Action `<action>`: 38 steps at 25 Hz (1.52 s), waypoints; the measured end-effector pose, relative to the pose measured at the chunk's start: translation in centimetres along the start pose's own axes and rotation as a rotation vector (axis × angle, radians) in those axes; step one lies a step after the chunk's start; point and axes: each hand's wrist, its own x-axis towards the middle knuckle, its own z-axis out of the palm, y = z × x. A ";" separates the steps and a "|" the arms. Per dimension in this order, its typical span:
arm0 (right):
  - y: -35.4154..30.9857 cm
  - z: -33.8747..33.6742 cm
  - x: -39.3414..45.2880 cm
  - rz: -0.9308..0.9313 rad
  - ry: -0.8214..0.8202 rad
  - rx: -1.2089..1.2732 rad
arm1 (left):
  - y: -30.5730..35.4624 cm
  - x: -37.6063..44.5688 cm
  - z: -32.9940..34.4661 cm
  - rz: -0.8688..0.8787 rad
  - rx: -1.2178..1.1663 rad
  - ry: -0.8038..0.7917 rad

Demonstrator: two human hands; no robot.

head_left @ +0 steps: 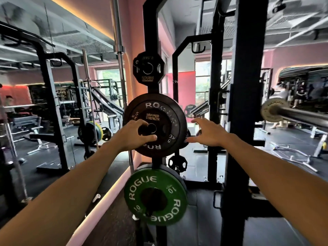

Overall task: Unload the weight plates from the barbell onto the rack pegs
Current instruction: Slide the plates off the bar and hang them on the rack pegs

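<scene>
A black Rogue 5 kg plate [165, 110] hangs on the middle peg of the black rack upright [150, 29], with a smaller Hammer Strength plate [152, 117] in front of it. My left hand [136, 134] grips that small plate at its centre, thumb under the hub. My right hand [206, 133] reaches with spread, straight fingers to the black plate's right edge and holds nothing. A green Rogue 10 kg plate [156, 196] hangs on the peg below. The barbell [301, 116] juts in from the right with a pale plate [272, 111] on its sleeve.
A small black plate [148, 68] sits on the top peg. A thick black rack post [246, 103] stands just right of my right arm. Other racks, benches and bars fill the left side; people stand at the far left and far right.
</scene>
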 end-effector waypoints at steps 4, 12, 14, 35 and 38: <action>3.1 -4.7 -6.4 0.059 0.030 -0.047 | 6.4 -2.4 0.3 0.052 -0.042 -0.016; 11.7 -14.1 -16.5 0.186 0.101 -0.076 | 20.7 -3.8 3.3 0.191 -0.062 -0.073; 14.5 -16.4 -18.8 0.225 0.114 -0.117 | 24.5 -3.9 4.4 0.218 -0.074 -0.074; 38.3 -22.9 -20.3 0.253 0.085 -0.102 | 43.4 4.8 18.2 0.208 -0.225 0.037; 41.5 -21.5 -15.5 0.246 0.091 -0.099 | 42.6 10.8 21.1 0.220 -0.199 0.055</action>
